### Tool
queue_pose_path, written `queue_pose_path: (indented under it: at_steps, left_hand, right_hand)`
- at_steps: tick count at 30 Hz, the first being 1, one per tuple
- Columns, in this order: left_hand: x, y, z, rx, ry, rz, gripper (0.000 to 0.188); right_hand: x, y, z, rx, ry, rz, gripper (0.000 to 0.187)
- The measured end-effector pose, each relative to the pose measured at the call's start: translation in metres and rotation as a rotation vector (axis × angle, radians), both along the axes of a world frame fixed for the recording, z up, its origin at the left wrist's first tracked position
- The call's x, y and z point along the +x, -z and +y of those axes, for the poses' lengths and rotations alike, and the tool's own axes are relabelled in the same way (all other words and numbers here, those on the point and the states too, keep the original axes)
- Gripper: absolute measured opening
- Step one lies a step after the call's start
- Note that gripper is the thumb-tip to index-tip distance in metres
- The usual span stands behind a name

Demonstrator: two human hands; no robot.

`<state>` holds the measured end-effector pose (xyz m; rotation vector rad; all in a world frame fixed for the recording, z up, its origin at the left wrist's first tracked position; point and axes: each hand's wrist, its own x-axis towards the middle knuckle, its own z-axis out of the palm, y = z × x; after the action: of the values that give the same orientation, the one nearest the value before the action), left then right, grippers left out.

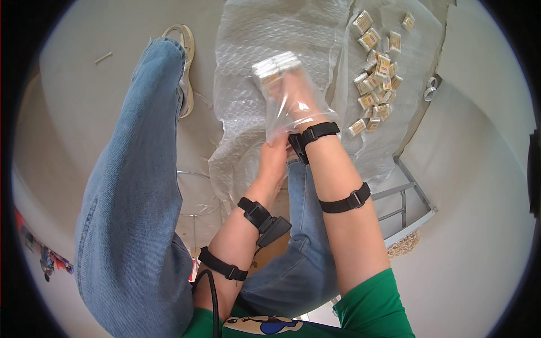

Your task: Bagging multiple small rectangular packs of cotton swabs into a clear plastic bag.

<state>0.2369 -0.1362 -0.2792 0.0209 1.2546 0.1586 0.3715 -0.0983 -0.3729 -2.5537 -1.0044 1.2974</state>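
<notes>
A clear plastic bag hangs over my right hand, which reaches inside it. At the bag's far end, my right fingers are closed on several small packs of cotton swabs, with white tips and a yellowish label showing, somewhat blurred. My left hand is at the bag's near, open end and pinches its edge; its fingertips are partly hidden behind the film and my right wrist. To the right lies a loose pile of more cotton swab packs on bubble wrap.
Bubble wrap sheets spread over the floor beneath my hands. A grey metal frame stands at the right, with white rings, perhaps tape, farther off. My jeans-clad leg and a pale shoe take up the left. A short white stick lies on the floor.
</notes>
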Motion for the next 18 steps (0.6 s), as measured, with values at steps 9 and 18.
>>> queue_pose_path:
  at_steps: [9,18]
  left_hand:
    - [0.011,-0.006,0.013,0.064,0.127,-0.057,0.033]
    - [0.009,-0.017,0.024,0.181,0.163,0.072,0.032]
  right_hand:
    - [0.002,0.011,-0.009,-0.015,-0.314,-0.067,0.014]
    - [0.010,0.002,-0.003,-0.018,-0.393,0.149,0.012]
